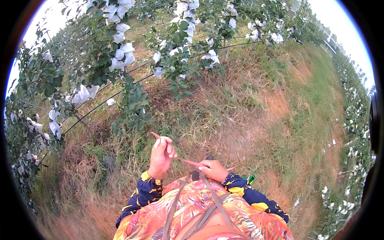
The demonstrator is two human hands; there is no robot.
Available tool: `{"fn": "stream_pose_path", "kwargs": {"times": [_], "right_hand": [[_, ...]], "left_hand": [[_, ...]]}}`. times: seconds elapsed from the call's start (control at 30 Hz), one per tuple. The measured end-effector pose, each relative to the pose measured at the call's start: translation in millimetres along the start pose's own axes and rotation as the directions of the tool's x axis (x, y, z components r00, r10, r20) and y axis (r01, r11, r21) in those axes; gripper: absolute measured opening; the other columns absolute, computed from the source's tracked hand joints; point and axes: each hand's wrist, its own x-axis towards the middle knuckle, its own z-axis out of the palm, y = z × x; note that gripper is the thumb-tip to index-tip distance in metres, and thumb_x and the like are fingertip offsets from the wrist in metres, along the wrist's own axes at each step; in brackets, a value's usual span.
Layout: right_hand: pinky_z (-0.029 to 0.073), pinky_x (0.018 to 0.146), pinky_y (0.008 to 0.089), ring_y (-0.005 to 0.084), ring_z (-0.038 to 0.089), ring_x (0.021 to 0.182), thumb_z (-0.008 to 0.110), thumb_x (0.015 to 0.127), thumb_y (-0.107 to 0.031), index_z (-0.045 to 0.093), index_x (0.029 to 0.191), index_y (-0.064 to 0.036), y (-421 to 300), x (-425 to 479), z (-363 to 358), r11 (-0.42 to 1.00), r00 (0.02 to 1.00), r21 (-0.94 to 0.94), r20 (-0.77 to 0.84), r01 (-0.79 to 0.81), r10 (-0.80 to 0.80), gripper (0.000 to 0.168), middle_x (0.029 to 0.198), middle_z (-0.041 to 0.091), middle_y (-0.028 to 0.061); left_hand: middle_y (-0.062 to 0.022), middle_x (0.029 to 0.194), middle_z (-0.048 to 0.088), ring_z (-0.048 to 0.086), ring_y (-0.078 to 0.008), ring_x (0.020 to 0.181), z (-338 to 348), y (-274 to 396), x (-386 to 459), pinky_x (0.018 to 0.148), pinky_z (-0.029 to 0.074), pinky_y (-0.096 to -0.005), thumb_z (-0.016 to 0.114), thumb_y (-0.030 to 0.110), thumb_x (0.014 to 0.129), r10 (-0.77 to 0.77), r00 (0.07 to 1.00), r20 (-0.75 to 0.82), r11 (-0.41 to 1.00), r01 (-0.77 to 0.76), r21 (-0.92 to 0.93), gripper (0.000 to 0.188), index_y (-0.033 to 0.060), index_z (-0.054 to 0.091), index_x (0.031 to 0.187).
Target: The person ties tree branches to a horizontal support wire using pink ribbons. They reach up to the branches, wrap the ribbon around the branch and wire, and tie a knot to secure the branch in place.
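Note:
A thin pink strip (188, 162) runs between my two hands in front of my waist. My left hand (162, 154) is raised, its fingers closed on the strip, and one end sticks out above the thumb. Lower and to the right, my right hand (213, 170) pinches the same strip between thumb and fingers; a piece shows beyond the hand's far side. Both forearms wear dark blue sleeves with yellow patches. Brown straps (214, 195) cross over the patterned orange clothing below the hands.
Leafy fruit trees (180, 57) with many white bags (123, 55) stand ahead and to the left. Dark lines (99, 106) run low along that row. Dry grass (222, 120) covers the ground, and another bagged row (354, 120) stands at the far right.

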Motion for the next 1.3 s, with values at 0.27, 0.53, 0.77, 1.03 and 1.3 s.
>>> {"fn": "stream_pose_path", "kwargs": {"times": [0.27, 0.53, 0.77, 1.03, 1.3], "right_hand": [[0.048, 0.067, 0.0332, 0.0227, 0.063, 0.074, 0.055, 0.085, -0.024, 0.065, 0.096, -0.004, 8, -1, -19, 0.988, 0.988, -0.086, -0.081, 0.128, -0.135, 0.025, 0.079, 0.065, 0.0121], [0.048, 0.064, 0.0337, 0.0255, 0.064, 0.070, 0.056, 0.086, -0.023, 0.065, 0.094, -0.005, -23, -12, -25, 0.968, 0.976, -0.163, -0.078, 0.190, -0.204, 0.022, 0.075, 0.064, 0.0128], [0.047, 0.061, 0.0372, 0.0321, 0.061, 0.067, 0.050, 0.089, -0.023, 0.063, 0.092, -0.003, -40, -28, -14, 0.969, 0.980, -0.144, 0.036, 0.200, -0.196, 0.023, 0.072, 0.061, 0.0162], [0.048, 0.067, 0.0341, 0.0256, 0.064, 0.073, 0.050, 0.090, -0.023, 0.063, 0.099, -0.003, -27, -30, 4, 0.924, 0.914, 0.003, 0.150, 0.382, -0.378, 0.025, 0.080, 0.065, 0.0123], [0.047, 0.062, 0.0330, 0.0282, 0.061, 0.066, 0.050, 0.090, -0.022, 0.061, 0.094, -0.003, -24, -35, 7, 0.874, 0.873, -0.009, 0.049, 0.486, -0.485, 0.022, 0.074, 0.062, 0.0126]], "left_hand": [[0.0040, 0.058, 0.036, 0.030, -0.0047, 0.044, -29, 99, 9, 0.040, 0.026, -0.0200, 0.042, 0.025, 0.098, 0.415, 0.897, -0.151, 0.907, -0.396, 0.144, 0.023, 0.0050, 0.052, 0.094], [0.0044, 0.057, 0.032, 0.026, -0.0043, 0.044, -45, 117, -2, 0.037, 0.022, -0.0201, 0.041, 0.026, 0.098, 0.484, 0.851, -0.204, 0.873, -0.454, 0.180, 0.025, 0.0043, 0.053, 0.095], [0.0051, 0.058, 0.031, 0.023, -0.0027, 0.042, -60, 118, 11, 0.035, 0.020, -0.0191, 0.041, 0.024, 0.098, 0.515, 0.834, -0.198, 0.853, -0.477, 0.211, 0.023, 0.0037, 0.052, 0.095], [0.0053, 0.057, 0.031, 0.023, -0.0026, 0.041, -92, 109, 24, 0.033, 0.018, -0.0192, 0.043, 0.024, 0.098, 0.458, 0.844, -0.279, 0.887, -0.412, 0.209, 0.021, 0.0037, 0.050, 0.097], [0.0063, 0.055, 0.029, 0.023, -0.0031, 0.040, -127, 84, 55, 0.032, 0.018, -0.0194, 0.043, 0.024, 0.097, 0.322, 0.899, -0.298, 0.946, -0.291, 0.145, 0.020, 0.0047, 0.050, 0.096]]}}
